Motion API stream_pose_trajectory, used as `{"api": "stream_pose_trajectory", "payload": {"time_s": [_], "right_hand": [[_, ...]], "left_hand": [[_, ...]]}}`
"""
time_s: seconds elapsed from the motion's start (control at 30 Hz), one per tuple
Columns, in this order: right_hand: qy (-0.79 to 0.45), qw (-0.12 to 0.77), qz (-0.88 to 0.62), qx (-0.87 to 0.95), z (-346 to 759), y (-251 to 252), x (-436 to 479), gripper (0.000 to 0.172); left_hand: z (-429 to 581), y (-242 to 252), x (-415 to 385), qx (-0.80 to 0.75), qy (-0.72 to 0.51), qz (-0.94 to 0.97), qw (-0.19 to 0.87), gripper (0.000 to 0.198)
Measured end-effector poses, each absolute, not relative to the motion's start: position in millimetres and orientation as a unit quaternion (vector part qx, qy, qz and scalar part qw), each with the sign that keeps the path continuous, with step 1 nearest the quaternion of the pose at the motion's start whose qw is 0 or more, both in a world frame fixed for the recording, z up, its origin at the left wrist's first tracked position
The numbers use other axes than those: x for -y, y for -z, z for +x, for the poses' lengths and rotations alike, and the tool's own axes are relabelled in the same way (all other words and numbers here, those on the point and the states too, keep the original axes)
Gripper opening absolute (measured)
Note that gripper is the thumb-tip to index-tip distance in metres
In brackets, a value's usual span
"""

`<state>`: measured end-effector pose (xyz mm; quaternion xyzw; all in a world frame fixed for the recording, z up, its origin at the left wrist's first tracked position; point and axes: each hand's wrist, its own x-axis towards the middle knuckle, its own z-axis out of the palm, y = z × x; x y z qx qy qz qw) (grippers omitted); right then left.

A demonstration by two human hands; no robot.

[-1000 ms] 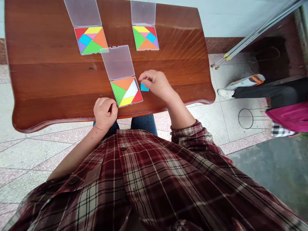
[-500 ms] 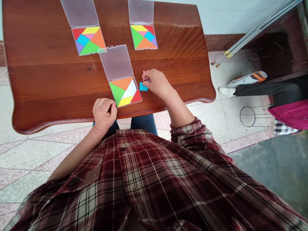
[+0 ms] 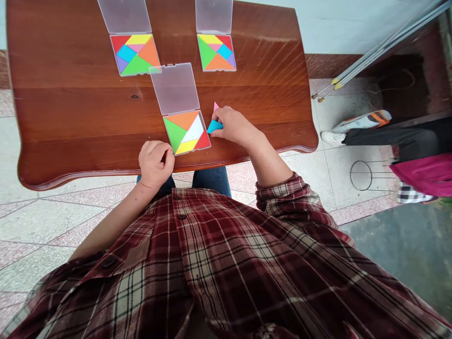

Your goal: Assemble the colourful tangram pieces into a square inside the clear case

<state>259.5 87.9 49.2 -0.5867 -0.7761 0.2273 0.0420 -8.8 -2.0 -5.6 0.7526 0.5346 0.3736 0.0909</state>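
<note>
From the head view, the right hand [image 3: 235, 127] has its grip together on a blue tangram piece [image 3: 214, 126], mid-table [image 3: 70, 127], just right of an open plastic tray [image 3: 205, 127] of coloured pieces. A pink triangle [image 3: 215, 106] shows past the fingers; held or lying loose, I cannot tell. The left hand [image 3: 155, 165] curls closed beside the tray's lower corner, anything inside hidden.

The glossy varnished wood table [image 3: 88, 113] carries a frosted plastic case lid [image 3: 174, 89], and the tangram pieces [image 3: 187, 134] look like smooth plastic.
</note>
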Motion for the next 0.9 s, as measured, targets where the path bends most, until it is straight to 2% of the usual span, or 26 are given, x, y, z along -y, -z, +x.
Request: {"api": "stream_pose_trajectory", "payload": {"time_s": [0.13,0.27,0.37,0.57,0.9], "right_hand": [[-0.265,0.102,-0.596,0.751,265,-55,-89,0.012],[-0.317,0.182,-0.624,0.691,259,-60,-88,0.009],[-0.384,0.210,-0.613,0.658,243,-58,-88,0.008],[-0.406,0.186,-0.592,0.671,220,-44,-94,0.014],[-0.357,0.139,-0.584,0.715,223,-42,-102,0.003]], "left_hand": [[-9,5,2,-0.535,-0.370,0.753,0.096,0.017],[-9,5,1,-0.534,-0.368,0.755,0.091,0.018],[-9,6,1,-0.532,-0.372,0.754,0.100,0.018],[-9,7,2,-0.527,-0.368,0.762,0.080,0.018],[-7,7,3,-0.528,-0.367,0.761,0.086,0.017]]}}
